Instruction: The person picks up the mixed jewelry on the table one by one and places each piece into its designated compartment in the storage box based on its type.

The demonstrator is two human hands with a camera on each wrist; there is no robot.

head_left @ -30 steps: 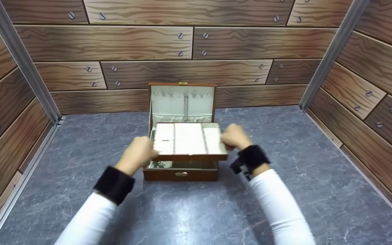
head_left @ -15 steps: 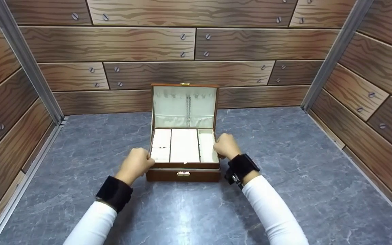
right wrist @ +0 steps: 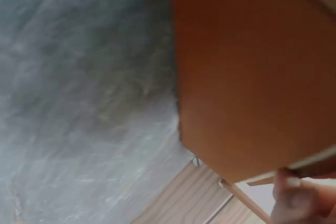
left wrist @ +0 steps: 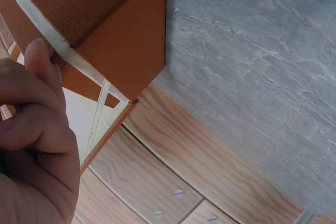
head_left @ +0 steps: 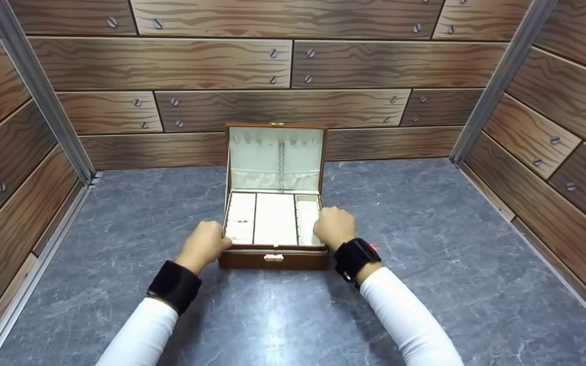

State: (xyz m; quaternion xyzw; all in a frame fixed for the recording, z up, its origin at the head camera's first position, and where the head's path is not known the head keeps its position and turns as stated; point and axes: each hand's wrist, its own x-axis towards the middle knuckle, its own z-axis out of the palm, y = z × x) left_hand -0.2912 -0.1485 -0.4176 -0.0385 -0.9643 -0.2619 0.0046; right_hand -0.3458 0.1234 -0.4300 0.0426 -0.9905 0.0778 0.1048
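A brown jewelry box (head_left: 247, 262) stands with its cream-lined lid (head_left: 255, 160) raised, and a chain necklace (head_left: 281, 162) hangs inside that lid. Over the box's lower part sits a pale jewelry tray (head_left: 275, 218) with brown edges, divided into compartments. My left hand (head_left: 204, 244) pinches the tray's left side near the front corner. At the opposite side my right hand (head_left: 334, 226) holds the tray's right edge with curled fingers. In the left wrist view, fingers (left wrist: 42, 61) meet the tray edge at the box rim. The right wrist view shows fingers (right wrist: 296, 200) at the rim, partly cut off.
Grey marbled tabletop (head_left: 171, 193) surrounds the box. Wood-patterned panels (head_left: 196, 63) enclose the back and both sides, with metal corner posts (head_left: 33, 86). A gold clasp (head_left: 273, 258) sits on the box front.
The tray has come down from a raised, forward position into the box, both hands moving with it. Over the last half second, my right hand has slid slightly nearer along the tray's side.
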